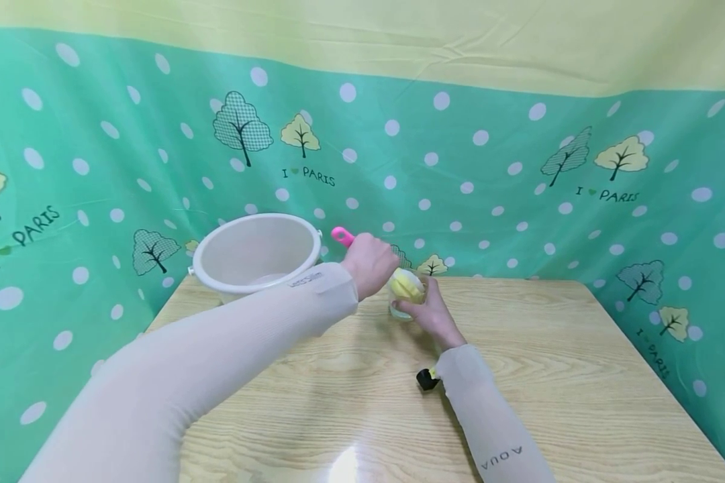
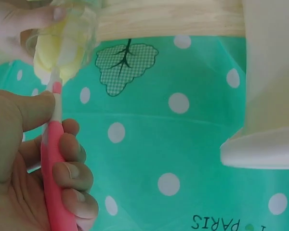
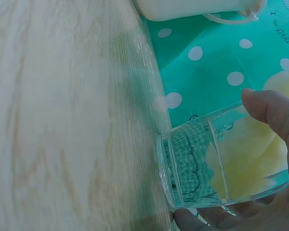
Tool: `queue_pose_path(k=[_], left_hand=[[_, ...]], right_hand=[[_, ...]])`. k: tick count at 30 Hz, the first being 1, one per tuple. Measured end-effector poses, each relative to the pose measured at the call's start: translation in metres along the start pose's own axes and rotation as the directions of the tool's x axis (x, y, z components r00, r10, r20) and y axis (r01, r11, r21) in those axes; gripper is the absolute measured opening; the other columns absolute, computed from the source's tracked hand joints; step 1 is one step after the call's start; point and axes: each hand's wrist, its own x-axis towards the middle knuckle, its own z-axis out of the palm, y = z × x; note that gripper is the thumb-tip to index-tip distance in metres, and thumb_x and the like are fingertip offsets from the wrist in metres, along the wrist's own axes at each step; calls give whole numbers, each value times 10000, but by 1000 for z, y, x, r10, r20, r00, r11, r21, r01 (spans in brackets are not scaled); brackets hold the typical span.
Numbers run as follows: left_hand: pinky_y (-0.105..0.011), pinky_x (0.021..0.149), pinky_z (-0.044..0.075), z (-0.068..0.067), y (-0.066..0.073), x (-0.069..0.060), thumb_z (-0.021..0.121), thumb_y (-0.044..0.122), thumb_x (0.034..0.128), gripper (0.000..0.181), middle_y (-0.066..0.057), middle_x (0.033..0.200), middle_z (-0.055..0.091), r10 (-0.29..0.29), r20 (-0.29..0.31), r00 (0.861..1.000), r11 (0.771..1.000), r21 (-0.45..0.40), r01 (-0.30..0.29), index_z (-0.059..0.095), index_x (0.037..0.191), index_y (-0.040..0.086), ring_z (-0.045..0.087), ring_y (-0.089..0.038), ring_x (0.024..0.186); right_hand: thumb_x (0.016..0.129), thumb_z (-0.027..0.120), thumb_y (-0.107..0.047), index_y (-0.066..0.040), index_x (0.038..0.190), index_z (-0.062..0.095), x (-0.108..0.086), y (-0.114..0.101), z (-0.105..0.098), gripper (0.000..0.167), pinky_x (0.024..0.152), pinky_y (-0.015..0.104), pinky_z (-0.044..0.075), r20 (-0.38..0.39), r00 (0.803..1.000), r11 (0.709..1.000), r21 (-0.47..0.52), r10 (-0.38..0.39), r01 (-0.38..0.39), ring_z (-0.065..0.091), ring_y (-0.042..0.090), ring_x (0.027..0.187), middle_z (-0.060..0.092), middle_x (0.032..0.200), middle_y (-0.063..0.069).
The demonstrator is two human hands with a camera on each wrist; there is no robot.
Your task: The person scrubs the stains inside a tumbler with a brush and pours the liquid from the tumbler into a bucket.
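Observation:
My left hand (image 1: 370, 265) grips a sponge bottle brush by its pink and white handle (image 2: 55, 159), the thumb lying along the handle. The brush's yellow and white sponge head (image 1: 406, 286) is partly inside a clear drinking glass (image 3: 195, 163), filling the part near the mouth. Around the glass curls my right hand (image 1: 433, 315), its thumb on one side and fingers on the other. In the right wrist view the glass's base end shows no sponge in it. The glass is near the table's back edge.
A white bucket (image 1: 217, 285) with a wide rim stands at the back left, beside my left forearm. Behind the wooden table (image 1: 544, 376) hangs a green dotted curtain (image 1: 489, 181). A small black object (image 1: 426, 380) is at my right wrist.

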Motion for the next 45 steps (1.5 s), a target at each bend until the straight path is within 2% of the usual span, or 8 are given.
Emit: queue_pose_path(k=[5,13,17,20,25,30,40,45], left_hand=[[-277,493,506,6,1,-4,591,135,887,118,-5,712,627,-19,-15,1000,1000,2,20,705,860,130,582,-143,594],[-259,507,416,11,3,-11,586,106,882,114,8,701,595,-59,-28,998,997,-58,57,694,863,135,531,-126,588],[-275,566,456,14,4,-14,602,100,863,107,11,727,621,-68,-36,997,995,-80,65,699,864,142,570,-137,629],[-263,540,487,15,5,-17,610,100,861,92,8,731,624,-88,-29,996,989,-120,84,695,867,134,581,-131,629],[-242,453,462,19,7,-19,606,90,870,87,10,705,596,-117,-15,993,977,-179,113,684,861,127,538,-106,584],[-251,456,452,22,7,-22,614,84,848,79,21,688,572,-146,-6,989,963,-232,140,676,849,133,518,-101,578],[-313,477,470,30,5,-26,619,76,843,105,31,655,558,-202,-4,979,913,-364,187,658,789,157,522,-130,564],[-301,461,457,36,3,-28,623,106,859,88,28,638,553,-219,-28,975,908,-371,194,658,790,147,522,-133,554]], right_hand=[[742,794,-373,-158,1487,173,2,1,0,994,1060,537,292,1,1000,1000,-3,-1,1,394,308,1247,337,1431,111],[734,802,-365,-159,1487,177,1,1,1,1000,1068,536,279,-2,1000,1000,11,-7,7,392,296,1251,355,1412,88],[728,812,-339,-147,1483,186,0,0,2,1000,1073,533,274,-5,1000,1000,21,-17,17,390,296,1255,366,1403,87],[726,815,-330,-143,1483,188,0,0,1,1001,1077,535,267,-7,1000,1000,24,-18,18,384,304,1266,366,1405,91],[732,810,-332,-150,1489,177,0,0,1,1003,1086,542,251,-7,1000,1000,23,-4,5,366,310,1288,353,1423,89],[724,814,-336,-159,1486,186,1,2,0,1004,1083,535,259,-6,1000,1000,23,-5,5,379,303,1276,365,1410,84],[711,823,-348,-181,1468,212,2,4,0,987,1086,530,255,-2,1000,999,42,-12,12,387,298,1270,383,1390,76],[722,816,-349,-172,1467,205,1,2,0,979,1091,537,243,-3,1000,1000,29,-7,7,372,304,1287,381,1393,80]])
